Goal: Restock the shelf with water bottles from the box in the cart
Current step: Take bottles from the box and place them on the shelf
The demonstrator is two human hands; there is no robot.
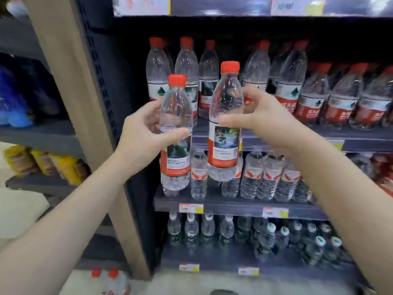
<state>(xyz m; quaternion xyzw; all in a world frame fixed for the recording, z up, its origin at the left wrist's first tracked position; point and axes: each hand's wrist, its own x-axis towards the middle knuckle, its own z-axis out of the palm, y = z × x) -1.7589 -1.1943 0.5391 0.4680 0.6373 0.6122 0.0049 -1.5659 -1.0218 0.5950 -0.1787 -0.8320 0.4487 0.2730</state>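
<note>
I hold two clear water bottles with red caps and red-and-white labels upright in front of the shelf. My left hand point(146, 133) grips the left bottle point(175, 133) around its middle. My right hand point(259, 122) grips the right bottle point(226, 116), which is held a little higher. Behind them the upper shelf point(308, 135) carries rows of the same red-capped bottles point(187, 67), with a gap at its front left. At the bottom edge two more red caps point(104, 273) show, probably in the box; the box and cart themselves are hardly visible.
A lower shelf point(234, 206) holds smaller bottles point(263, 177); the one beneath holds dark bottles with white caps point(287, 237). A tan and black upright post point(70, 81) bounds the shelving on the left. Beyond it are blurred yellow and blue goods point(42, 162).
</note>
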